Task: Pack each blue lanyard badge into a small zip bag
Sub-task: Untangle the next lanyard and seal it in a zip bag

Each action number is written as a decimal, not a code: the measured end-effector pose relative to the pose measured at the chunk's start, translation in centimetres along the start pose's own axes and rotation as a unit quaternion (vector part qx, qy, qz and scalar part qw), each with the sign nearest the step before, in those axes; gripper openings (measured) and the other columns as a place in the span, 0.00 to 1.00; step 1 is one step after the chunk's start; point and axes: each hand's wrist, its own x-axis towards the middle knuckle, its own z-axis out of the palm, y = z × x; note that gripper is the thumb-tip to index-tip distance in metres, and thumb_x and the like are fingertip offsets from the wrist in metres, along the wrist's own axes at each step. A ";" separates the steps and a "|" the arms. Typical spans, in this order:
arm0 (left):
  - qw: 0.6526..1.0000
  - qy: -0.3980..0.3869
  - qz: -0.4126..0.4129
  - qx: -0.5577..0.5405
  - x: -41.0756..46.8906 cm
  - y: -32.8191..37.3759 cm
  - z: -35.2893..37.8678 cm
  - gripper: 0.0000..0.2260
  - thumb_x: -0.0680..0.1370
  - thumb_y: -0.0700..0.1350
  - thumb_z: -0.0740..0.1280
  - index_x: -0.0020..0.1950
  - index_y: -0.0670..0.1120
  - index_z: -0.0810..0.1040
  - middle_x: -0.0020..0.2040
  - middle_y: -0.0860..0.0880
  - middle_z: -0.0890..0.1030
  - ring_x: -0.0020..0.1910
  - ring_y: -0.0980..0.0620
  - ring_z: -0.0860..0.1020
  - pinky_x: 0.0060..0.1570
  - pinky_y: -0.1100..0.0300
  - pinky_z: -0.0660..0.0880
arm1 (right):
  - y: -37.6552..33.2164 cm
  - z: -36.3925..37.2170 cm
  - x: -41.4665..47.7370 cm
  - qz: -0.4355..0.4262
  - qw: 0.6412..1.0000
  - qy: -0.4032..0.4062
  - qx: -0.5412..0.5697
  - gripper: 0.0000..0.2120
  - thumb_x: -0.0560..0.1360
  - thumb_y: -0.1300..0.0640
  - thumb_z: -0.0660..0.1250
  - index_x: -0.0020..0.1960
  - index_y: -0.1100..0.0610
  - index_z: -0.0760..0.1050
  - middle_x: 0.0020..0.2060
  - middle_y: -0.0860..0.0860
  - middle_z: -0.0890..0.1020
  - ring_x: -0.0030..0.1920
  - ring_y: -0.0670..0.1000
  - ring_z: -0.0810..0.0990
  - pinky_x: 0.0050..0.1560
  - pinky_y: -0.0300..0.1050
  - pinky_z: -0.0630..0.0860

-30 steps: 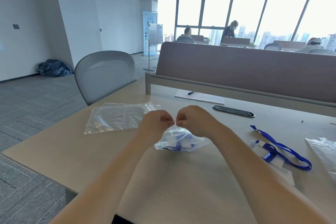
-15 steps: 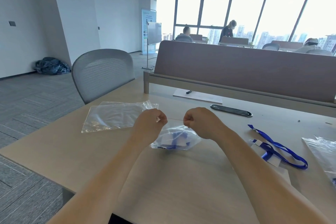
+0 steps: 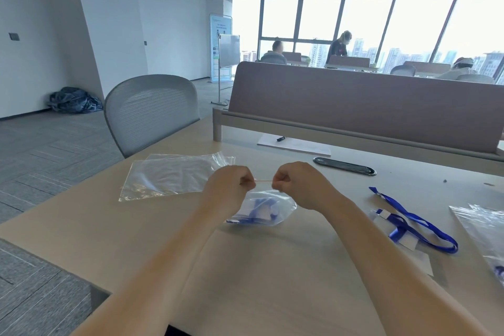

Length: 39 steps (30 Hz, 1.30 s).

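Note:
A small clear zip bag (image 3: 263,209) with a folded blue lanyard badge inside hangs just above the table in front of me. My left hand (image 3: 230,185) pinches the left end of its zip strip and my right hand (image 3: 296,181) pinches the right end, the thin strip stretched straight between them. A loose blue lanyard badge (image 3: 409,219) lies on the table to the right. Flat on the table to the left rests an empty clear zip bag (image 3: 169,177).
More clear bags (image 3: 485,224) lie at the right edge, one with something blue inside. A black oval cable cover (image 3: 345,166) and a white sheet with a pen (image 3: 294,144) sit before the desk divider (image 3: 354,103). A grey mesh chair (image 3: 150,112) stands at the left.
My hands have slid apart along the top of the bag, from touching to a short gap with the zip strip showing between them.

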 end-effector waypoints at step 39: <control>0.998 -0.025 0.045 -0.026 0.7 5.1 2.9 0.05 0.79 0.45 0.67 0.42 0.50 0.78 0.38 0.56 0.76 0.43 0.54 0.75 0.49 0.61 0.71 | 4.1 -1.0 -4.7 0.110 0.941 0.131 0.292 0.05 0.76 0.55 0.70 0.43 0.55 0.81 0.42 0.49 0.85 0.39 0.46 0.77 0.37 0.36 0.70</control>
